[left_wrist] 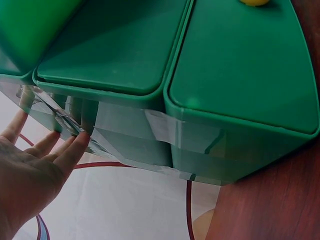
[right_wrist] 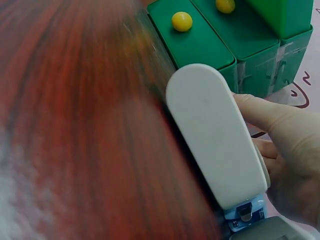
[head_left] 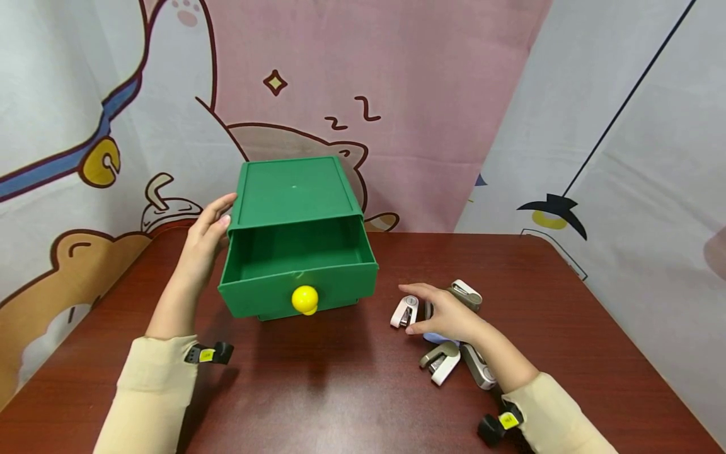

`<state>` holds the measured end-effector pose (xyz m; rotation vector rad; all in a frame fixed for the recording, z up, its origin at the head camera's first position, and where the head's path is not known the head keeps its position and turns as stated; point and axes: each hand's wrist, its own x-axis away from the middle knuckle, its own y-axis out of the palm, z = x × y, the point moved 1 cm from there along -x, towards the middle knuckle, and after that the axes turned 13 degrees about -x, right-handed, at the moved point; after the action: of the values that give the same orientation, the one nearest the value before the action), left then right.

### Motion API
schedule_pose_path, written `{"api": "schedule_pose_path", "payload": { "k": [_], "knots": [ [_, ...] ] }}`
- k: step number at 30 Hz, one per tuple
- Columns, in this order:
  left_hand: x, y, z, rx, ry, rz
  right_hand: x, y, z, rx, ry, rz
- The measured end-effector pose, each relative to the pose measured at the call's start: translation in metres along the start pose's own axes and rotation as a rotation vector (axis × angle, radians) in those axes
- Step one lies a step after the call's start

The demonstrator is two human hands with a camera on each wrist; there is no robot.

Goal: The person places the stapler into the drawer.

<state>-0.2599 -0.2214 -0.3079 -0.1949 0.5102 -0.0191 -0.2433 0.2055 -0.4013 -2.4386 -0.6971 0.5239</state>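
One green plastic cabinet (head_left: 293, 189) has three box-shaped green drawers (head_left: 343, 283), one pulled out and two pushed in, with three round yellow knobs (head_left: 305, 299) in all. At least four small white and grey-olive staplers (head_left: 407, 305) and one pale-blue piece (head_left: 439, 338) lie on one reddish-brown wood-grain tabletop (head_left: 317, 403); partial hiding leaves the exact stapler total unclear. Two black wrist straps (head_left: 193, 354) show.

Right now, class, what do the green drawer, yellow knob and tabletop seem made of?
Green drawer: likely moulded plastic, satin, judging by thin, uniform walls. Yellow knob: probably plastic, fairly glossy, showing pale highlights. Tabletop: polished wood or laminate, given streaky grain and reflections.
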Motion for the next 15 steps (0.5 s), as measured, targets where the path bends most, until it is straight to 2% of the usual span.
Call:
{"api": "schedule_pose_path", "payload": {
  "k": [15],
  "knots": [
    [0.0004, 0.0010, 0.0014, -0.004, -0.005, 0.010, -0.0022, 0.0030, 0.0037, 0.103, 0.027, -0.095]
  ]
}}
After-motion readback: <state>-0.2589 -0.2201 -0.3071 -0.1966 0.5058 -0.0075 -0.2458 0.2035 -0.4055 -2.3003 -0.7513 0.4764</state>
